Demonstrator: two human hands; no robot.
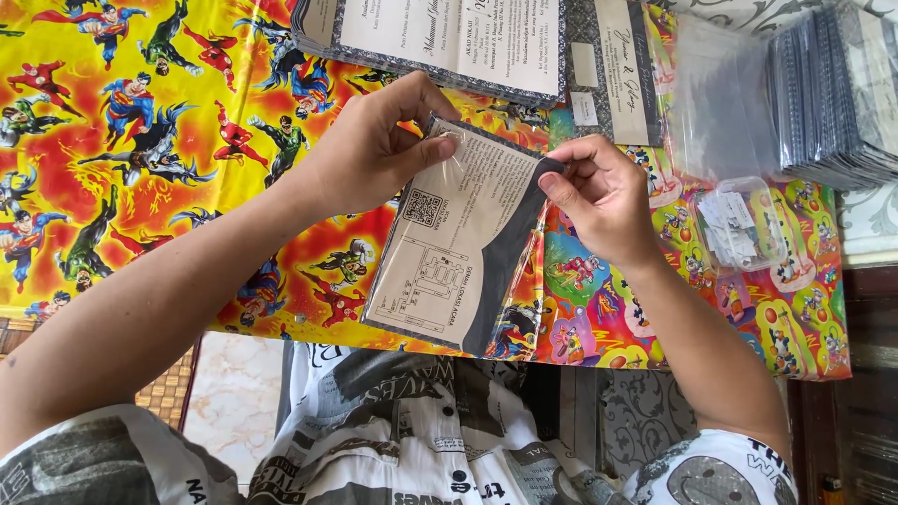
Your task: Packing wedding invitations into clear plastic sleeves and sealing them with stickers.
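From the head camera I see my left hand (374,150) and my right hand (599,192) both holding one cream and black printed card in a clear plastic sleeve (458,238). The left hand pinches the top left corner of the sleeve between thumb and fingers; the right hand grips the top right corner, fingers curled over the dark edge. The card sits inside the sleeve, tilted, above the near edge of the table and over my lap.

The table is covered with a bright yellow and red cartoon-print sheet (140,140). On the right lies a small clear plastic box (744,224) that holds little white paper pieces. Just behind it rests a loose pile of empty clear plastic sleeves (711,93), and at the far right a thick stack of dark-edged cards already in sleeves (842,89). At the top, beyond my hands, lies a stack of open grey and white printed cards (449,37), and one tall narrow card (622,65) is beside it. Nothing stands between my hands and the card.
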